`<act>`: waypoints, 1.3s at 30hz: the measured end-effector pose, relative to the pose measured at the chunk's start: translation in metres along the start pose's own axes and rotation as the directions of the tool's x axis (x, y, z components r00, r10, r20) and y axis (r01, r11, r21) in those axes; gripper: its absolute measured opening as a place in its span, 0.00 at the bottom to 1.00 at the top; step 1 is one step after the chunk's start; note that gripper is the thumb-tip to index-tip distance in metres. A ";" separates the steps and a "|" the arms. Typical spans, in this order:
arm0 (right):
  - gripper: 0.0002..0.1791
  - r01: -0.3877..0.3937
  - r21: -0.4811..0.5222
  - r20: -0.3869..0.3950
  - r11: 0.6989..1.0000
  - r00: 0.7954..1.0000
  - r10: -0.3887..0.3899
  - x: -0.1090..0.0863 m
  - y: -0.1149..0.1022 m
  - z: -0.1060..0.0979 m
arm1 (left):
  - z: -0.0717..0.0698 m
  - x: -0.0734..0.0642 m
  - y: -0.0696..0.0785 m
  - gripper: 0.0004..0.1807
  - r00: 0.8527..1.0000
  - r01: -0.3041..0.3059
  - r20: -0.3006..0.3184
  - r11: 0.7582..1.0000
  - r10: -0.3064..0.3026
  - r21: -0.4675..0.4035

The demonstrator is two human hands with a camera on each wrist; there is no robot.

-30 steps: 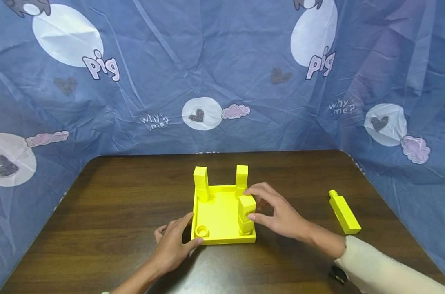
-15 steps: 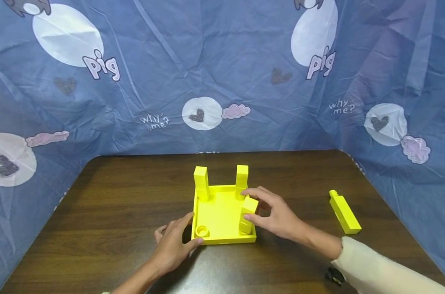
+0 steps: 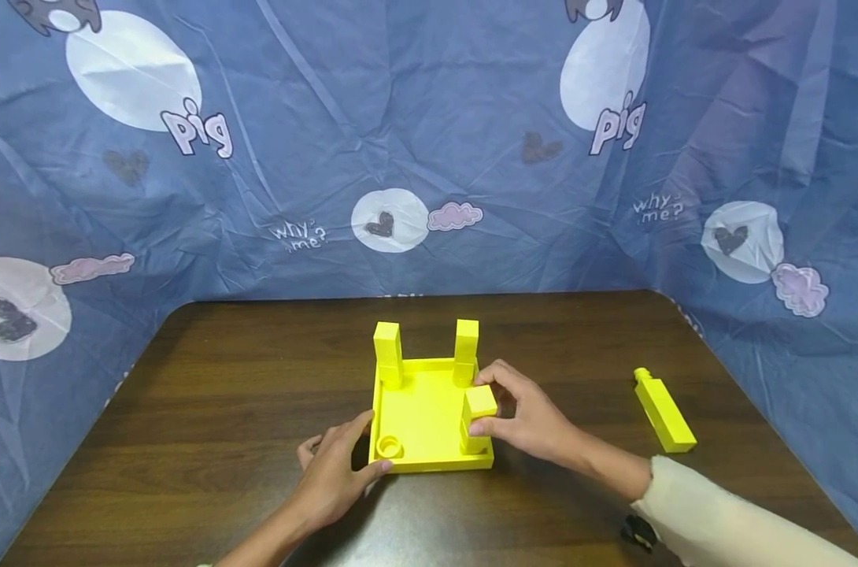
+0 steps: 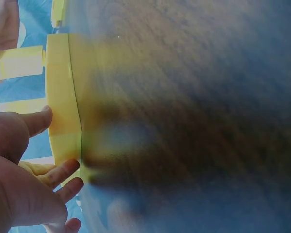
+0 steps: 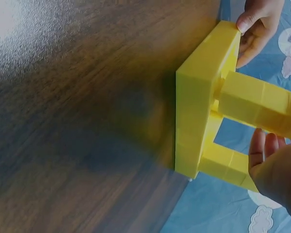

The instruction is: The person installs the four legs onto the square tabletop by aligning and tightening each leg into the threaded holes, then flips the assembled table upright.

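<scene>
A yellow upturned toy table, its square top (image 3: pixel 422 413) rimmed and lying flat, is in the middle of the head view. At its near right corner a square yellow leg (image 3: pixel 480 402) stands upright, pinched near its upper end by the thumb and fingers of my right hand (image 3: pixel 542 417). The right wrist view shows that leg (image 5: pixel 252 99) with its lower end at the socket. My left hand (image 3: pixel 333 476) grips the near left corner, thumb at the front side and fingers along the left. Beside it is a bare round socket (image 3: pixel 390 447).
Two more legs stand at the far corners, the far left leg (image 3: pixel 388 354) and the far right leg (image 3: pixel 466 350). A loose leg (image 3: pixel 664 413) with a threaded end lies on the brown table (image 3: pixel 259 378) at the right. A small black object (image 3: pixel 639 533) is by the right sleeve.
The leg in my right hand has turned and moved slightly; it leaned half a second ago and is now upright. My right fingers have shifted on it. The left hand has stayed put.
</scene>
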State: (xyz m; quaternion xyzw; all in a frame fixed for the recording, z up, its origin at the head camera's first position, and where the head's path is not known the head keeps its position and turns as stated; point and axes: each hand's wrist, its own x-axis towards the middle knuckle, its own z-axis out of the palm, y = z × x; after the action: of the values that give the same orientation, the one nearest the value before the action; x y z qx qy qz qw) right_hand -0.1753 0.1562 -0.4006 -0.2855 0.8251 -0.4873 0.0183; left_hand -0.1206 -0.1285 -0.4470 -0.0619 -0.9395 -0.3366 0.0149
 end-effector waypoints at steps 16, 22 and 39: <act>0.21 0.025 0.027 0.180 0.999 0.983 -0.029 0.009 -0.003 -0.016 | 0.001 0.000 -0.001 0.39 1.000 -0.010 -0.013 1.000 0.010 -0.009; 0.16 0.151 -0.060 0.019 0.987 0.988 -0.150 0.008 0.001 -0.001 | 0.000 -0.001 0.000 0.39 1.000 -0.010 -0.016 1.000 0.009 -0.009; 0.25 -0.015 -0.006 0.142 1.000 0.990 0.016 0.010 -0.004 -0.021 | 0.000 0.000 0.000 0.39 1.000 0.003 0.002 1.000 -0.003 -0.009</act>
State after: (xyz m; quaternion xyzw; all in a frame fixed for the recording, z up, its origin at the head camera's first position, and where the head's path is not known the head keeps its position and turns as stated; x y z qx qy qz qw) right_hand -0.1882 0.1668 -0.3838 -0.3130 0.8250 -0.4636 0.0801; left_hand -0.1205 -0.1283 -0.4473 -0.0611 -0.9380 -0.3409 0.0131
